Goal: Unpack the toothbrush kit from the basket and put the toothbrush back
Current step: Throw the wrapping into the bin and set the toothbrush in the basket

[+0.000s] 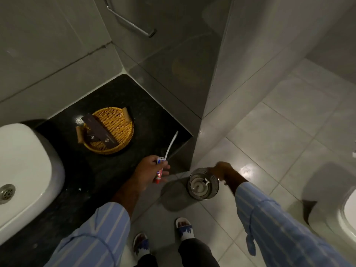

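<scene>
Already the kit looks unpacked: the left hand (149, 170) is closed around a small red-and-white toothpaste tube (159, 172) and a slim white toothbrush (172, 144), whose long end sticks up and away from the fingers over the dark speckled stone tabletop (96, 182). Beyond that hand and a little to its left sits the round yellow wicker basket (117, 130) on the tabletop, with flat dark brown cardboard boxes (99, 131) lying slantwise across it, their ends resting on the rim. The right hand (221, 171) reaches down over the rim of a round, shiny metal waste bin (204, 184) on the pale tiled floor (279, 132); its fingers are turned away, so how far they are spread, and whether they grip anything, cannot be told. Small white scraps lie inside the bin, probably wrapping thrown away. To my judgement the unpacking is done or nearly so, and what remains is carrying the toothbrush across to the basket and laying it in.
</scene>
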`<state>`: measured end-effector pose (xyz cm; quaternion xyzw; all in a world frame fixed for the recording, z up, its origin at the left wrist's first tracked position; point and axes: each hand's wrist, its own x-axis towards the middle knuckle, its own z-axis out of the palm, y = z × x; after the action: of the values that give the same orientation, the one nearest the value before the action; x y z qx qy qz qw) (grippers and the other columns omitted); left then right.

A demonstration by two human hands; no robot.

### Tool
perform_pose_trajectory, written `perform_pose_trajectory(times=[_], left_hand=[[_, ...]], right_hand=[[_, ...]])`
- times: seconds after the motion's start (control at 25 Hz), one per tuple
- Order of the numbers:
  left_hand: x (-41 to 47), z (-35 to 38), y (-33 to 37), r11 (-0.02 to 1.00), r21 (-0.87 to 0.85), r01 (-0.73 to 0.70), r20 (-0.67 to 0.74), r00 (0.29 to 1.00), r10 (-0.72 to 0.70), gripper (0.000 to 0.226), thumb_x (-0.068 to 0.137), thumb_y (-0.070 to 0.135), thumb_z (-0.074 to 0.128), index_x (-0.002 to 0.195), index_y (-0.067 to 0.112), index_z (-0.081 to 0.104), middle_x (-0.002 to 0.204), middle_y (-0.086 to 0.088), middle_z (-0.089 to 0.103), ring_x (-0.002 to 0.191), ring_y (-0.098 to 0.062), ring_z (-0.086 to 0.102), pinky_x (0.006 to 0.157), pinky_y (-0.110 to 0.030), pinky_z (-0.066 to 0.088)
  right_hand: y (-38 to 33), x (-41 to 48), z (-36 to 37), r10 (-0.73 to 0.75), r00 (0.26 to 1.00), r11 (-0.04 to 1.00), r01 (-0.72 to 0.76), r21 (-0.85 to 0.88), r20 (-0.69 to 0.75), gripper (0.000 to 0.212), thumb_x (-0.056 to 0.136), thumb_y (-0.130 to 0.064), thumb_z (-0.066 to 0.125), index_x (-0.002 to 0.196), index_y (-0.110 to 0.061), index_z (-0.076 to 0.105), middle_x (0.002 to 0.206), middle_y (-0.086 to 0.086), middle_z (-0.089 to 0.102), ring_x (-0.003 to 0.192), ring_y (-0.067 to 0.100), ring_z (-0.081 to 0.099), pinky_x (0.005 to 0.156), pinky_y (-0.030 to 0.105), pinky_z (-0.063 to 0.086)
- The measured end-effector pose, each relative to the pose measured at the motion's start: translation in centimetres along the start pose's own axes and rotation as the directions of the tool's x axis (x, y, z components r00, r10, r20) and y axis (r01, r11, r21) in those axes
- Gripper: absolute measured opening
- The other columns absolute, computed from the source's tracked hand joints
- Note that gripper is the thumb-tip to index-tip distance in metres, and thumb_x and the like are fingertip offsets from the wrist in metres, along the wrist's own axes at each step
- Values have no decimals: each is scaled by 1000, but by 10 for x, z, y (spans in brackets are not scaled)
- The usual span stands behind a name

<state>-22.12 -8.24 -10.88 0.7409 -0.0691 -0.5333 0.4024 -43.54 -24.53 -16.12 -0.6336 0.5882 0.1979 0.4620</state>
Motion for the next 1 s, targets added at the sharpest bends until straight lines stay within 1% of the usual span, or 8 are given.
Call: perform_pose_trajectory(times=[0.12, 0.28, 0.36, 0.44, 0.64, 0.76, 0.84, 1.0], left_hand=[[-13, -6, 17, 986, 163, -32, -61, 997, 43, 19, 92, 16, 67, 110, 10, 65, 95, -12, 74, 82, -22, 73, 62, -33, 61], [-39, -23, 56, 948, 287, -134, -55, 986, 155, 17, 90, 16, 70, 104, 7, 70, 88, -11, 75, 72, -19, 70, 55, -26, 56], [-56, -29, 81, 935, 299, -193, -27, 977, 210, 16, 89, 13, 71, 102, 3, 70, 84, -11, 73, 66, -17, 66, 51, -23, 53], [-71, -36, 104, 904, 337, -264, 11, 961, 276, 12, 90, 12, 69, 97, 3, 70, 83, -12, 71, 63, -15, 61, 47, -17, 49], [-92, -79, 154, 864, 350, -362, -106, 901, 421, 19, 93, 18, 67, 98, 1, 71, 77, -7, 70, 65, -14, 66, 56, -24, 56], [-92, -113, 173, 890, 250, -382, -380, 807, 453, 22, 94, 25, 65, 83, 8, 73, 67, -5, 74, 61, -14, 72, 56, -25, 58], [-87, -136, 179, 887, 326, -327, -523, 719, 458, 32, 96, 35, 61, 78, 12, 73, 58, -3, 69, 57, -16, 69, 54, -22, 51], [-64, -170, 174, 852, 494, -174, -475, 766, 433, 44, 99, 44, 49, 115, 8, 68, 111, -17, 70, 105, -33, 65, 85, -36, 46]], right_hand=[[-51, -16, -17, -411, 905, 894, 377, -243, -108, 23, 93, -41, 56, 98, -19, 62, 97, 0, 59, 95, 19, 60, 75, 24, 42], [-121, -62, -38, -849, 527, 439, 740, -509, 33, 23, 86, -41, 62, 107, -30, 59, 100, -9, 55, 101, 15, 58, 78, 23, 40], [-155, -84, -41, -901, 388, 211, 783, -585, 194, 35, 86, -37, 65, 118, -21, 63, 113, -3, 60, 108, 14, 55, 88, 27, 44], [-187, -100, -41, -855, 417, 142, 760, -634, 308, 29, 91, -33, 61, 112, -15, 68, 110, 5, 67, 105, 19, 60, 91, 34, 48], [-237, -121, -52, -891, 392, 255, 849, -463, 229, 20, 86, -27, 70, 100, -16, 75, 96, 4, 75, 87, 16, 67, 81, 29, 50], [-260, -121, -54, -863, 464, 406, 872, -273, 201, 19, 82, -22, 75, 101, -19, 73, 92, 4, 75, 80, 16, 71, 77, 30, 56], [-273, -116, -50, -853, 499, 469, 861, -194, 152, 16, 82, -21, 75, 98, -18, 72, 89, 5, 76, 81, 16, 73, 80, 32, 58], [-291, -98, -36, -810, 584, 584, 812, 25, -48, 16, 77, -21, 81, 90, -15, 74, 80, -2, 76, 74, 7, 72, 69, 23, 59]])
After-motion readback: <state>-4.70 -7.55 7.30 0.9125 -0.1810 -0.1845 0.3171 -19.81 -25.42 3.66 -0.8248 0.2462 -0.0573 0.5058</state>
